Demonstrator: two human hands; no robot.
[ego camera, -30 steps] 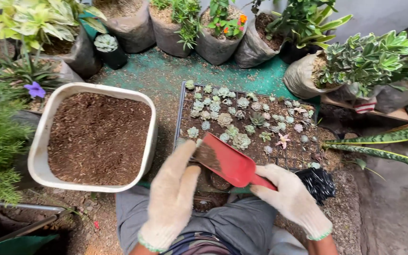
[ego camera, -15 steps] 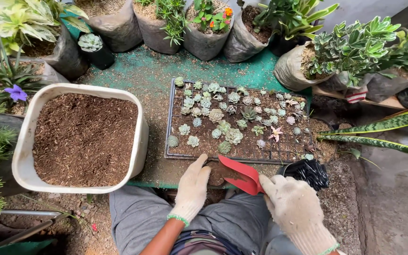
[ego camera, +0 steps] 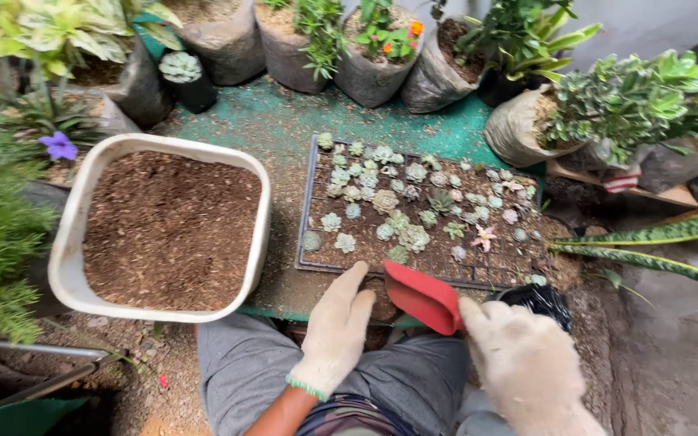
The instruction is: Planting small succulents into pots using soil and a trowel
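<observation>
— While both gloved hands sit low over the lap, what is the right hand (ego camera: 527,363) holding?

— A red scoop (ego camera: 422,296). Its fingers are curled tight round the handle, which is hidden under the glove, so only the blade shows.

— What does the scoop look like?

— Bright red, smooth, trough-shaped, with a raised edge along the far side. It is tilted, its wide end pointing left towards the other hand. I cannot tell whether any soil lies in it.

— Where is it?

— Just in front of the black seedling tray (ego camera: 310,211), near its closest edge, above the grey trousers (ego camera: 244,363).

— And the left hand (ego camera: 337,331)?

— Fingers held loosely together and stretched forward, gripping nothing that I can see. The fingertips come up to the tray's near edge, just beside the scoop's wide end.

— What else is around?

— Small succulents (ego camera: 384,202) fill the tray. A white tub (ego camera: 66,266) of brown soil stands to the left, and a crumpled black bag (ego camera: 539,299) lies beside the right hand.
</observation>
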